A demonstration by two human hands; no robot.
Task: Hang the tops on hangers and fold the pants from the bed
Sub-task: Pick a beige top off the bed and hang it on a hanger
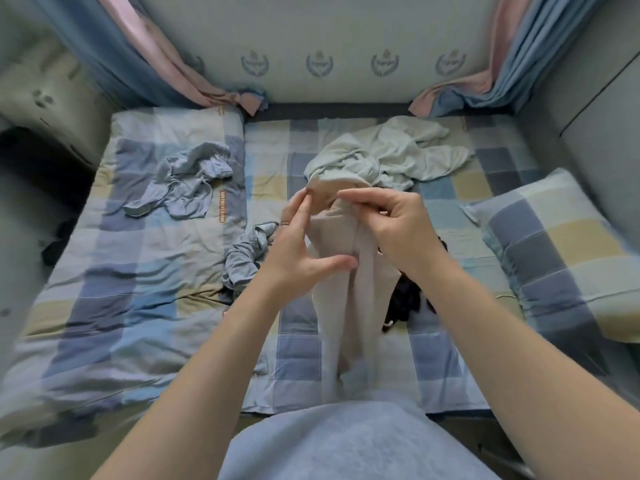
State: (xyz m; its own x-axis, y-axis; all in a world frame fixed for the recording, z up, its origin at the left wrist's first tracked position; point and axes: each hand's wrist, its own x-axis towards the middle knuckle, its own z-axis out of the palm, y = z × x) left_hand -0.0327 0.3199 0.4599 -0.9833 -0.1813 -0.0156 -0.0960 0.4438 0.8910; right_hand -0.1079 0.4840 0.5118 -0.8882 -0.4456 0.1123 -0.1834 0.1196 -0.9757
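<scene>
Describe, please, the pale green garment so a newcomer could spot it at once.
Find the checked bed and follow it to its far edge under the crest-patterned wall. The pale green garment lies crumpled there. No other garment on the bed is greenish.

Beige garment [349,289]: top edge pinched in my right hand [391,230], my left hand [304,244] touching it, rest hanging limp below. Pale green top [391,157] crumpled just beyond my fingertips.
</scene>
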